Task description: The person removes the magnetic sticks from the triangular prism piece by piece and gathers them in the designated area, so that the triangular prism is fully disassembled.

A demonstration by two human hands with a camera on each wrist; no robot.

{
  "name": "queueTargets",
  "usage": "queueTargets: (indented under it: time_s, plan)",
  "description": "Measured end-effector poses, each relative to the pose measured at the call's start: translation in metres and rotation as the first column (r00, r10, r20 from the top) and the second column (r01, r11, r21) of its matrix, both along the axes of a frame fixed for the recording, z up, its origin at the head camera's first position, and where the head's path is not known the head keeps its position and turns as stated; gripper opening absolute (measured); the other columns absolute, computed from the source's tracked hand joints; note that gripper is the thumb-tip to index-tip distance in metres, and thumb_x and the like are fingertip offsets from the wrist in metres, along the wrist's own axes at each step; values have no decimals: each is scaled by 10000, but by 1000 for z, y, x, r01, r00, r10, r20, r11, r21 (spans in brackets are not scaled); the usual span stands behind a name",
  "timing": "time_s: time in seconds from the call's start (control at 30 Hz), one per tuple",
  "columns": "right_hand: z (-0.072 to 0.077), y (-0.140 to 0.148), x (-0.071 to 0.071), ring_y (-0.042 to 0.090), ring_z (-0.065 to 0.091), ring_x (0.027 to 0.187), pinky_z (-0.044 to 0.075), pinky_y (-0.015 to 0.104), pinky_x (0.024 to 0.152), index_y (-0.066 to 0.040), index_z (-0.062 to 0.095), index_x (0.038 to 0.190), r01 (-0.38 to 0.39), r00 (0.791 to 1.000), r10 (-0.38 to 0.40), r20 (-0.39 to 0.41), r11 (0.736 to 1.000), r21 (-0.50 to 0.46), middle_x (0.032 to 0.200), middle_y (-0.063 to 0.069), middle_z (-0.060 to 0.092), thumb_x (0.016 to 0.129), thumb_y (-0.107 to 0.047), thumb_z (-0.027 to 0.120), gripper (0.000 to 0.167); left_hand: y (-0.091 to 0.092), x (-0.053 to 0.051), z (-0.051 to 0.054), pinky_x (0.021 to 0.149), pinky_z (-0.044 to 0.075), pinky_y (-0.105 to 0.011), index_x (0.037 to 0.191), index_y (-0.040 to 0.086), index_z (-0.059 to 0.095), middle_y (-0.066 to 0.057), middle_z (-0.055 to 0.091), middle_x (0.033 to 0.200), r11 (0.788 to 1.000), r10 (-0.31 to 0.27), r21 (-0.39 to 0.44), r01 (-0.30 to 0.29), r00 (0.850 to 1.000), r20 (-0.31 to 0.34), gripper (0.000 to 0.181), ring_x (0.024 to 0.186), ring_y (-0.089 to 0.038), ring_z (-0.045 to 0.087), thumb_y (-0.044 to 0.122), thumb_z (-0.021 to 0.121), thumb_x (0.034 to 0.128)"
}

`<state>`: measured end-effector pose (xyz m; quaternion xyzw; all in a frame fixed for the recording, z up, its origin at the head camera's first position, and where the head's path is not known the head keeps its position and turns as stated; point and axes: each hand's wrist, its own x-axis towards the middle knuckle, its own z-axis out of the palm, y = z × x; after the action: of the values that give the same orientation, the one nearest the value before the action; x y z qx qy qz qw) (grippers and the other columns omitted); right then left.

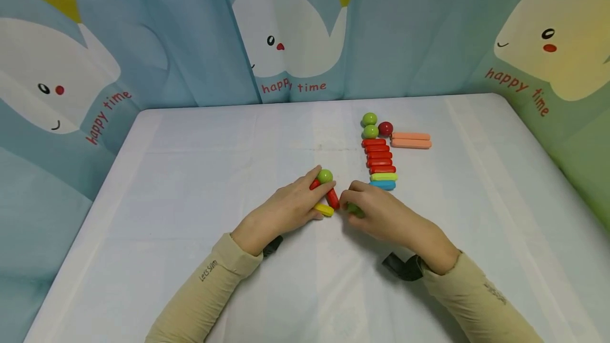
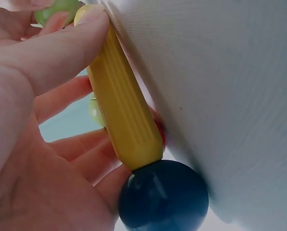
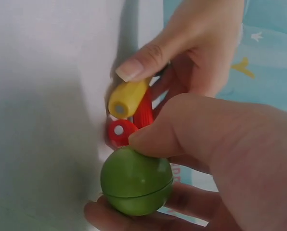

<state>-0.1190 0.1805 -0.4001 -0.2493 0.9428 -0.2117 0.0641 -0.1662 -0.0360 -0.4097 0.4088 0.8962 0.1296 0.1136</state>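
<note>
My left hand (image 1: 290, 202) holds a small frame of magnetic building sticks, its thumb on the yellow stick (image 2: 126, 101). A dark blue ball (image 2: 163, 195) touches the lower end of that stick in the left wrist view. Two red sticks, one of them the near red stick (image 1: 333, 198), run to a green ball (image 1: 325, 176) at the frame's far corner. My right hand (image 1: 381, 210) pinches another green ball (image 3: 136, 180) between thumb and fingers, close to the bare ends of the yellow and red sticks. Left fingers partly hide the other red stick.
Behind my right hand lies a column of several red sticks (image 1: 379, 155), a lime stick (image 1: 384, 177) and a blue stick (image 1: 383, 185). Two green balls (image 1: 370, 131), a red ball (image 1: 385, 128) and two orange sticks (image 1: 411, 143) sit beyond on the white table (image 1: 190, 173).
</note>
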Motion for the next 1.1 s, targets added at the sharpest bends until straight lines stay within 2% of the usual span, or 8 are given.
queueTargets:
  time_s: [0.27, 0.57, 0.9, 1.1]
  plan:
    - [7, 4, -2, 109, 569, 811, 550, 263, 718, -87, 702, 928, -10, 999, 11, -33, 1000, 10, 922, -1, 612, 781, 9, 752, 182, -2, 1, 2, 969, 541, -410, 1492, 134, 438, -224, 277, 1593, 1000, -19, 22, 21, 998, -52, 680, 1350, -348, 490, 299, 726, 899]
    - [15, 17, -4, 143, 578, 869, 549, 306, 740, -56, 708, 928, 14, 997, -16, -77, 999, -31, 933, 16, 627, 769, 85, 708, 212, -2, 1, -1, 1015, 515, -401, 1500, 131, 425, -228, 277, 1594, 999, -30, 28, 31, 999, -42, 690, 1364, -354, 477, 302, 725, 902]
    - [26, 30, -19, 167, 568, 854, 537, 327, 732, -40, 700, 938, 13, 989, -17, -144, 999, -29, 939, 45, 624, 795, 88, 710, 193, -2, -1, -2, 1049, 491, -402, 1517, 160, 400, -201, 244, 1615, 1000, -7, -1, 7, 1000, -4, 702, 1388, -344, 453, 319, 713, 909]
    - [30, 41, -32, 221, 575, 914, 536, 384, 781, -24, 692, 940, 50, 982, -53, -180, 998, -25, 976, 83, 642, 803, 79, 715, 173, 1, -1, -1, 1058, 483, -416, 1511, 157, 408, -200, 243, 1613, 1000, -1, 13, 1, 1000, 9, 707, 1391, -346, 448, 307, 729, 899]
